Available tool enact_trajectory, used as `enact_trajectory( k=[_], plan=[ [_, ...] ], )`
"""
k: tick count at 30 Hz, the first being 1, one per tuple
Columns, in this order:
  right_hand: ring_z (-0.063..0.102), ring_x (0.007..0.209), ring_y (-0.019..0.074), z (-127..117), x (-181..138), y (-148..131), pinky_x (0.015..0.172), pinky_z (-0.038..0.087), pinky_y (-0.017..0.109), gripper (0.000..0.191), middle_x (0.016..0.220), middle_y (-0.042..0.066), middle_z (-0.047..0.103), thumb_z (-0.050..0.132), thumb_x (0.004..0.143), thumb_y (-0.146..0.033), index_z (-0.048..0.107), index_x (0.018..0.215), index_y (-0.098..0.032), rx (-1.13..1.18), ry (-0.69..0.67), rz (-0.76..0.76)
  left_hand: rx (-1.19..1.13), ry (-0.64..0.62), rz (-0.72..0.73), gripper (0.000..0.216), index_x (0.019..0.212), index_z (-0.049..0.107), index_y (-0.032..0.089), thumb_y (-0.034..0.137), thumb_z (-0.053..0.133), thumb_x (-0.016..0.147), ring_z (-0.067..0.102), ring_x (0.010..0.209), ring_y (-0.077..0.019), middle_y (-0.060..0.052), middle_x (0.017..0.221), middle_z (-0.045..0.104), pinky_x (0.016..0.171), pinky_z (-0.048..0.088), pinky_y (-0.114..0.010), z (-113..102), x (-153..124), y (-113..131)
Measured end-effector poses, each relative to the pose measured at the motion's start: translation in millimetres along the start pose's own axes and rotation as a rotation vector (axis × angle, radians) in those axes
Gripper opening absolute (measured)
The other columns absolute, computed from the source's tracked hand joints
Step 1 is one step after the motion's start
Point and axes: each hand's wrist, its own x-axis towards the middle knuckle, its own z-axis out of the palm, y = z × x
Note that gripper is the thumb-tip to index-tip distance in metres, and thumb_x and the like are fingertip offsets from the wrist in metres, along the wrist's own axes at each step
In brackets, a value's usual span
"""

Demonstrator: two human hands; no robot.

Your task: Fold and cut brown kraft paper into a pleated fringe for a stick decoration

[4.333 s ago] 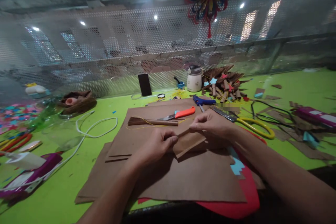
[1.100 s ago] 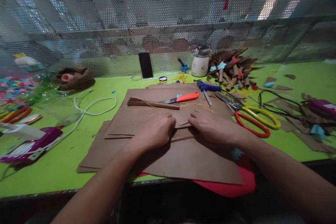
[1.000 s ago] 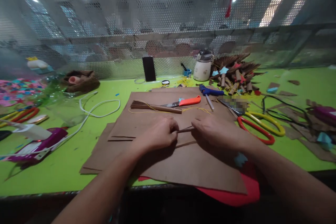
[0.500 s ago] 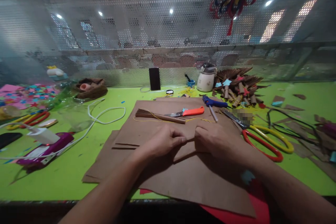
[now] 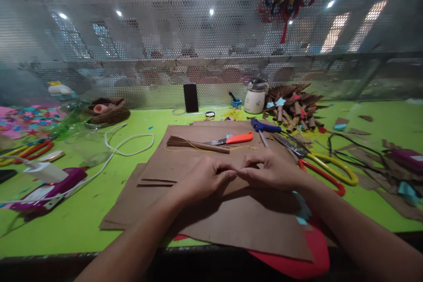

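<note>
My left hand (image 5: 202,179) and my right hand (image 5: 271,169) meet fingertip to fingertip over a stack of brown paper sheets (image 5: 231,220). Both pinch a small folded strip of brown paper (image 5: 237,172) that is mostly hidden under the fingers. Just beyond the hands lie a rolled brown paper stick with a fringed end (image 5: 198,144), a thin yellow string (image 5: 244,147) and an orange-handled knife (image 5: 233,139). Red paper (image 5: 297,255) sticks out from under the brown sheets at the near right.
Yellow-and-red scissors (image 5: 327,172) and a blue glue gun (image 5: 261,128) lie right of the hands. A heap of finished paper sticks (image 5: 294,105), a white jar (image 5: 255,97) and a black phone (image 5: 191,97) stand by the mesh wall. White cable (image 5: 125,145) and a purple tool (image 5: 49,189) lie left.
The paper strip, earlier held up and spread between my hands, has come down onto the sheets. My hands have closed together until their fingertips touch.
</note>
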Motion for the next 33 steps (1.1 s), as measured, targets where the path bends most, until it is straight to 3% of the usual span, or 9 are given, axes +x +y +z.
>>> enact_trajectory(
  k=[4, 9, 14, 17, 21, 25, 29, 33],
  plan=[
    [0.045, 0.054, 0.0084, -5.3, 0.7, 6.7, 0.05, 0.031, 0.02, 0.036, 0.055, -0.002, 0.053, 0.053, 0.085, -0.039, 0.064, 0.064, -0.013, 0.043, -0.013, 0.074, 0.131, 0.018, 0.024, 0.027, 0.095, 0.069, 0.019, 0.029, 0.046, 0.087, 0.054, 0.074, -0.015, -0.003, 0.084, 0.066, 0.064, 0.037, -0.023, 0.1, 0.1, 1.3],
    [0.038, 0.048, 0.0073, -10.7, 0.8, 18.9, 0.045, 0.027, 0.02, 0.041, 0.05, -0.004, 0.046, 0.053, 0.084, -0.047, 0.063, 0.064, -0.013, 0.091, -0.068, 0.139, 0.164, -0.002, -0.012, 0.031, 0.081, 0.067, 0.016, 0.034, 0.043, 0.089, 0.048, 0.062, -0.0127, -0.001, 0.067, 0.058, 0.057, 0.032, -0.023, -0.1, 2.9, -2.2],
    [0.043, 0.043, 0.007, -14.1, -0.6, 25.3, 0.041, 0.028, 0.018, 0.042, 0.045, -0.004, 0.048, 0.052, 0.085, -0.048, 0.058, 0.062, -0.014, 0.204, -0.162, 0.188, 0.02, -0.044, -0.056, 0.032, 0.065, 0.058, 0.015, 0.037, 0.048, 0.086, 0.041, 0.055, -0.0098, 0.003, 0.058, 0.049, 0.052, 0.03, -0.021, -3.6, 6.7, -6.2],
    [0.048, 0.043, 0.0079, -17.1, -3.2, 27.0, 0.042, 0.032, 0.018, 0.036, 0.046, -0.004, 0.052, 0.055, 0.084, -0.048, 0.062, 0.073, -0.014, 0.323, -0.185, 0.22, -0.117, -0.071, -0.088, 0.036, 0.059, 0.05, 0.016, 0.042, 0.05, 0.084, 0.04, 0.049, -0.0091, 0.004, 0.051, 0.047, 0.049, 0.029, -0.021, -6.2, 8.7, -10.9],
    [0.047, 0.04, 0.0078, -19.1, -8.4, 28.4, 0.042, 0.035, 0.018, 0.037, 0.048, -0.003, 0.058, 0.057, 0.083, -0.048, 0.066, 0.089, -0.013, 0.514, -0.232, 0.274, -0.256, -0.126, -0.093, 0.038, 0.058, 0.049, 0.016, 0.045, 0.054, 0.082, 0.04, 0.044, -0.0083, 0.004, 0.045, 0.045, 0.047, 0.029, -0.021, -9.4, 9.8, -14.9],
    [0.042, 0.037, 0.0065, -19.6, -10.2, 29.6, 0.039, 0.032, 0.017, 0.035, 0.047, -0.001, 0.06, 0.058, 0.084, -0.046, 0.065, 0.089, -0.012, 0.614, -0.244, 0.273, -0.308, -0.117, -0.129, 0.036, 0.061, 0.051, 0.016, 0.046, 0.059, 0.078, 0.037, 0.041, -0.0072, 0.006, 0.043, 0.043, 0.044, 0.025, -0.02, -12.5, 9.1, -14.0],
    [0.052, 0.042, 0.0088, -21.9, -4.9, 33.5, 0.044, 0.04, 0.019, 0.035, 0.054, 0.0, 0.062, 0.057, 0.086, -0.044, 0.065, 0.101, -0.013, 0.741, -0.144, 0.195, -0.416, -0.105, -0.123, 0.035, 0.067, 0.05, 0.015, 0.047, 0.058, 0.08, 0.028, 0.042, -0.0054, 0.008, 0.047, 0.041, 0.044, 0.02, -0.02, -16.1, 7.6, -15.0],
    [0.064, 0.076, 0.0124, -18.9, -0.2, 33.4, 0.07, 0.049, 0.023, 0.03, 0.093, 0.005, 0.068, 0.066, 0.08, -0.035, 0.067, 0.105, -0.017, 0.938, 0.049, 0.054, -0.58, -0.184, -0.058, 0.033, 0.074, 0.05, 0.016, 0.047, 0.054, 0.084, 0.029, 0.048, -0.0061, 0.006, 0.057, 0.044, 0.048, 0.02, -0.021, -17.1, 5.6, -15.7]
  ],
)
